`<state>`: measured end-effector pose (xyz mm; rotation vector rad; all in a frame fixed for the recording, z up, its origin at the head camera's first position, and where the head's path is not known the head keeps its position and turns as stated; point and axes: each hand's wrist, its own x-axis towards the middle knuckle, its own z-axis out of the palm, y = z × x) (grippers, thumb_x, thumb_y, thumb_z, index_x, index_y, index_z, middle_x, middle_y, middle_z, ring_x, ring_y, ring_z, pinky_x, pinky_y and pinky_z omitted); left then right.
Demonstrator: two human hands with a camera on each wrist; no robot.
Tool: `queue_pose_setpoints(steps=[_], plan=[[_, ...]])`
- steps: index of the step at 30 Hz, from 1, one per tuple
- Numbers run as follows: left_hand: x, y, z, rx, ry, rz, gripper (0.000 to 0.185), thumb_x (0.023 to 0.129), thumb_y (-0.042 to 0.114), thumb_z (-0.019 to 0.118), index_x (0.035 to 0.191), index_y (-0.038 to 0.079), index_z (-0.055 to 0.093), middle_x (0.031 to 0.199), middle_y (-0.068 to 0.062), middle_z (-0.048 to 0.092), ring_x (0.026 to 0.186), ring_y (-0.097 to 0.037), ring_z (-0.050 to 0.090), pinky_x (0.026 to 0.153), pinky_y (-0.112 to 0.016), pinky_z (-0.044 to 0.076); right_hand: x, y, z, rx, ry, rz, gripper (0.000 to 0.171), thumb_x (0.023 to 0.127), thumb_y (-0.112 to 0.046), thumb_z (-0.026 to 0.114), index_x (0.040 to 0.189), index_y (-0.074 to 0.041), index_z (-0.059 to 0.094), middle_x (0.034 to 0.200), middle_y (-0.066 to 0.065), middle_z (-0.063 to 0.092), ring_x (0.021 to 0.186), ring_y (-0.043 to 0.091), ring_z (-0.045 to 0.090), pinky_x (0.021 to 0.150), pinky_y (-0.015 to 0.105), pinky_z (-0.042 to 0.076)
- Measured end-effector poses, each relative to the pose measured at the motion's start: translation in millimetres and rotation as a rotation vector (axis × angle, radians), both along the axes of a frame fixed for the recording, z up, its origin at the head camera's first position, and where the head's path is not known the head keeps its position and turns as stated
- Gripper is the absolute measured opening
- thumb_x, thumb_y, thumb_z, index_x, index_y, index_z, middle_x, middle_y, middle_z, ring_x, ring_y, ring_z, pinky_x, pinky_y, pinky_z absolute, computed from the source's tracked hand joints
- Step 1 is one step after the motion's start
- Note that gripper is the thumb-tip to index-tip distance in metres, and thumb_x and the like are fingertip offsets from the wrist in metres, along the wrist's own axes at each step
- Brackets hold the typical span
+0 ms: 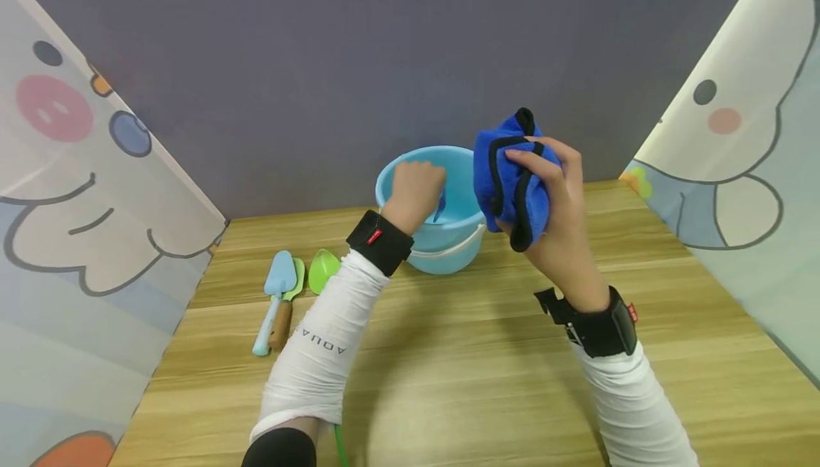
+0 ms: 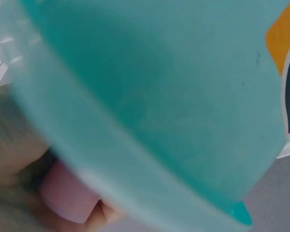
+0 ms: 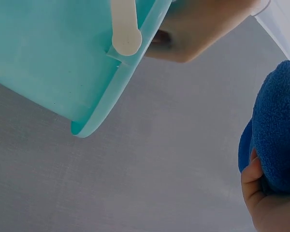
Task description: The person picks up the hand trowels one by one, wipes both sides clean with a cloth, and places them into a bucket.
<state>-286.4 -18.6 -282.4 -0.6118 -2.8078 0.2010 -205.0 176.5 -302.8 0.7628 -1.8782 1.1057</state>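
Blue bucket (image 1: 461, 200), contents unclear — left fingers (image 1: 419, 174) gripping pink item (image 2: 67, 195), right fingers (image 1: 541, 166) blue cloth (image 1: 508, 176)

This looks like a small boxed-in corner, perhaps a play booth; whether it belongs to a home or a studio cannot be told. A wood-grain counter (image 1: 487, 381) spreads beneath both hands, with a plain grey wall (image 1: 307, 61) beyond them. Left of the left hand (image 1: 416, 193), a printed panel (image 1: 38, 154) shows a pink-nosed cartoon pig; right of the right hand (image 1: 566, 196), a second panel (image 1: 737, 139) carries a pale, rosy-cheeked cartoon animal.
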Motion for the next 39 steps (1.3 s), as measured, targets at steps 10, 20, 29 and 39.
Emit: queue_pose_setpoints(steps=[10, 20, 29, 39], plan=[[-20.9, 6.7, -12.2, -0.100, -0.230, -0.050, 0.032, 0.095, 0.002, 0.056, 0.069, 0.017, 0.044, 0.075, 0.001, 0.047, 0.072, -0.015, 0.045, 0.066, -0.034, 0.043, -2.0, -1.4, -0.7, 0.010, 0.013, -0.014, 0.060, 0.086, -0.036, 0.079, 0.135, -0.012, 0.054, 0.147, 0.022, 0.040, 0.142, 0.034, 0.040, 0.112, 0.057, 0.039], [-16.1, -0.5, -3.2, 0.006, -0.533, -0.026, 0.039, 0.104, 0.048, 0.052, 0.079, 0.018, 0.056, 0.077, 0.004, 0.051, 0.081, -0.017, 0.054, 0.076, -0.036, 0.044, -3.4, -6.2, 0.1, 0.022, 0.008, 0.008, 0.061, 0.079, -0.016, 0.080, 0.135, -0.012, 0.055, 0.146, 0.023, 0.040, 0.142, 0.036, 0.040, 0.112, 0.058, 0.039], [-15.0, -3.5, -5.5, -0.018, -0.509, -0.020, 0.039, 0.106, 0.048, 0.047, 0.082, 0.018, 0.055, 0.080, 0.002, 0.050, 0.086, -0.019, 0.055, 0.085, -0.041, 0.047, -3.5, -7.8, -1.7, 0.020, -0.005, 0.019, 0.064, 0.077, -0.013, 0.081, 0.135, -0.011, 0.055, 0.146, 0.024, 0.040, 0.142, 0.036, 0.040, 0.112, 0.059, 0.039], [-3.5, -9.3, 11.4, 0.219, -0.213, -0.051, 0.042, 0.108, 0.031, 0.043, 0.068, 0.018, 0.037, 0.065, 0.005, 0.034, 0.060, -0.011, 0.036, 0.055, -0.028, 0.029, -5.2, -9.0, 0.8, 0.030, 0.008, 0.015, 0.062, 0.090, -0.050, 0.072, 0.135, -0.012, 0.054, 0.145, 0.025, 0.040, 0.141, 0.036, 0.040, 0.112, 0.057, 0.039]])
